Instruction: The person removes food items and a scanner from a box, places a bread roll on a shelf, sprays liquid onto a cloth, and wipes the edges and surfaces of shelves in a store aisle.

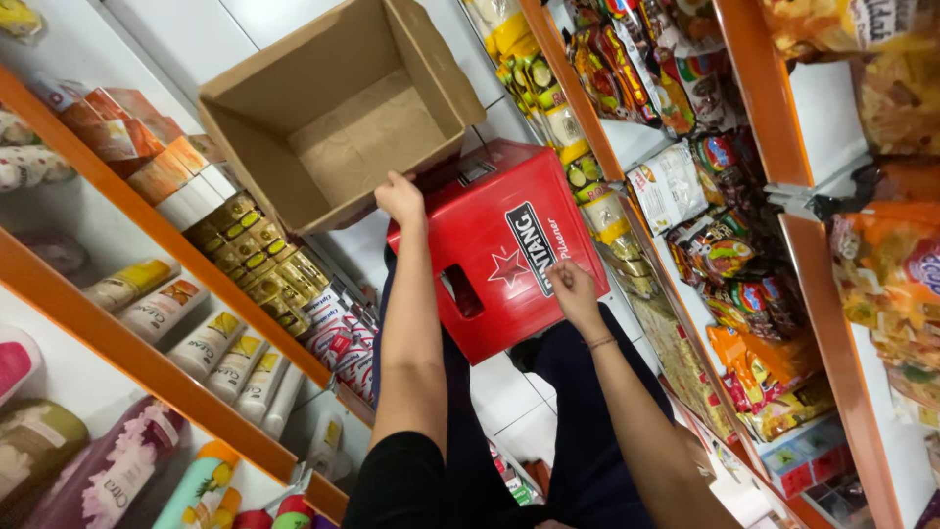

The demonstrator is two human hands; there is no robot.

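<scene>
Both grips are at work near the middle of the frame: the left hand (399, 198) has its fingers curled over the near edge of an empty cardboard box (343, 108), closed on the rim, while the right hand (573, 290) rests with bent fingers on the printed face of a red plastic crate (499, 250) (whether it truly grasps the crate or only presses against it, I cannot tell). That crate sits at centre frame, just below and touching the box, above the person's dark-clad legs. Its face has a cut-out handle hole toward the left. Lower left of the frame, orange shelves (147, 358) carry rows of toiletry tubes (220, 358) and bottles. Farther up the left side stand small yellow packets (250, 255) and flat cartons. Along the right side, another orange shelf unit (832, 323) holds bright snack bags (744, 294). White floor tiles (509, 402) show between the two units.
</scene>
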